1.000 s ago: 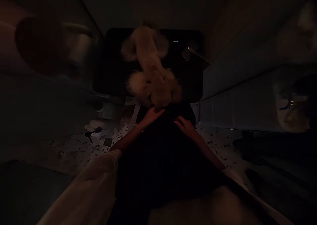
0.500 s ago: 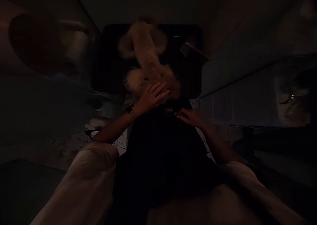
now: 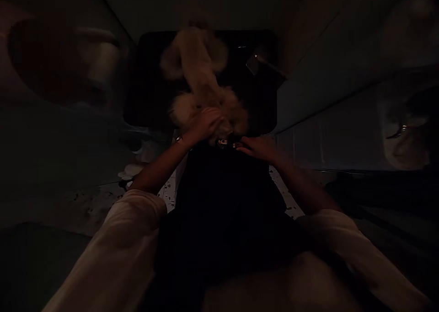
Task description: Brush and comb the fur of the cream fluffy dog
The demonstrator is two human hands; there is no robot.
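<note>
The scene is very dark. A fluffy tan animal, seemingly a small dog (image 3: 202,81), lies on a black pad (image 3: 147,92) ahead of me. My left hand (image 3: 206,124) rests on its near end, fingers curled into the fur. My right hand (image 3: 259,148) lies flat with fingers stretched toward a small shiny buckle or clip (image 3: 222,142) at the edge of a dark cloth (image 3: 222,197) over my lap. Both my sleeves are light and rolled up.
A speckled light floor (image 3: 164,195) shows either side of the dark cloth. A dim rounded red shape (image 3: 44,60) and a pale object (image 3: 103,65) sit at far left. Grey panels (image 3: 325,97) slope along the right. A small metallic item (image 3: 254,64) glints on the pad.
Both hands have moved forward from the dark cloth. My left hand went onto the animal's fur and curled its fingers; my right hand slid up to the shiny clip.
</note>
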